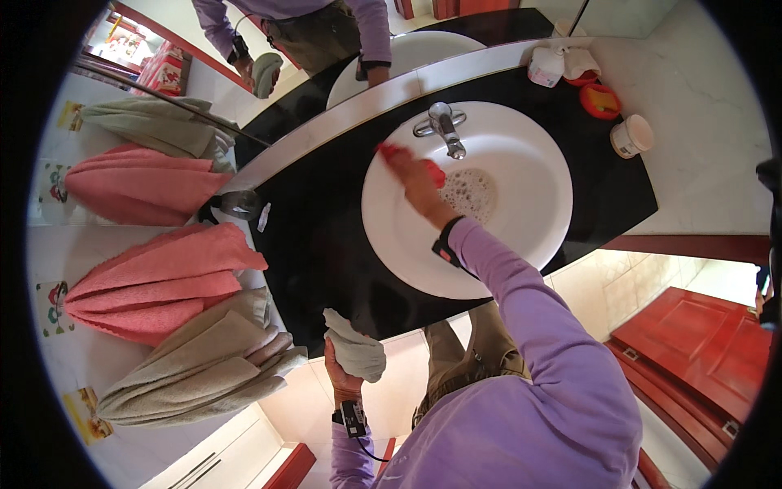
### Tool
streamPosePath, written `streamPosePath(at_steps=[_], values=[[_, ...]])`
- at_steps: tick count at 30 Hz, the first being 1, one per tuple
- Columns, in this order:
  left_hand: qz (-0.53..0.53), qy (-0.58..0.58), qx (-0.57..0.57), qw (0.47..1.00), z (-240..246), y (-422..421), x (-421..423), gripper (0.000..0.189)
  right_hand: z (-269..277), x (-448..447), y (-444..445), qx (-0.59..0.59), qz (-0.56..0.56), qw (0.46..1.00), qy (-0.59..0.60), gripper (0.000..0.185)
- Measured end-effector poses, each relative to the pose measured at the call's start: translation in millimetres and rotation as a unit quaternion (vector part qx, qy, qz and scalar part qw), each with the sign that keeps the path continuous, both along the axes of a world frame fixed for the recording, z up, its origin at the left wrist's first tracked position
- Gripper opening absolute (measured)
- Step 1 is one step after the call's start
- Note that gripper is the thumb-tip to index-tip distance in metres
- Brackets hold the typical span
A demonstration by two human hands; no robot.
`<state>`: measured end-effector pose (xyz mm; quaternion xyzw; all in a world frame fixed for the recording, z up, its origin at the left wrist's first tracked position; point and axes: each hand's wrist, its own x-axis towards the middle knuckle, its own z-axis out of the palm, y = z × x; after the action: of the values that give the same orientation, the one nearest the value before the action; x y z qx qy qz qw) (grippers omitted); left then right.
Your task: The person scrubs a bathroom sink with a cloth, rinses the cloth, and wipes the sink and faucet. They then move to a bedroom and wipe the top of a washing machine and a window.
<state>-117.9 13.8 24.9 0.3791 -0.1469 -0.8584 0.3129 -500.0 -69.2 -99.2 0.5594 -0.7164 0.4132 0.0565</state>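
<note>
My right hand presses a red cloth against the left inner side of the white oval washbasin; motion blurs the fingers. Foamy water lies at the bottom of the bowl. A chrome faucet rises from the basin's back rim, beyond this hand, and no stream shows at its spout. Down at the counter's front edge, my left hand grips a folded grey-green cloth, which covers most of its fingers.
Pink and grey towels hang on the left wall. A dark bottle stands on the black counter. At back right are a white bottle, a red bowl with a sponge and a white tub. A mirror lines the back.
</note>
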Motion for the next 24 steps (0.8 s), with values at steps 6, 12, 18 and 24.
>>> streamPosePath(at_steps=[6,12,18,24], values=[[-0.010,0.023,-0.003,1.000,3.7,-8.4,-21.8,0.050,-0.5,-9.4,41.6,0.071,0.055,0.995,0.034,0.047],[-0.053,0.024,-0.010,0.998,-0.4,-6.0,-38.4,0.050,24.9,-48.7,114.2,0.001,-0.032,0.981,-0.192,0.041],[-0.068,0.028,0.010,0.997,1.7,-2.9,-53.7,0.051,66.0,-129.5,143.9,-0.140,-0.182,0.885,-0.405,0.038],[-0.067,-0.009,0.038,0.997,-4.9,1.8,-61.7,0.052,54.5,-192.0,97.7,-0.132,-0.162,0.948,-0.241,0.040]])
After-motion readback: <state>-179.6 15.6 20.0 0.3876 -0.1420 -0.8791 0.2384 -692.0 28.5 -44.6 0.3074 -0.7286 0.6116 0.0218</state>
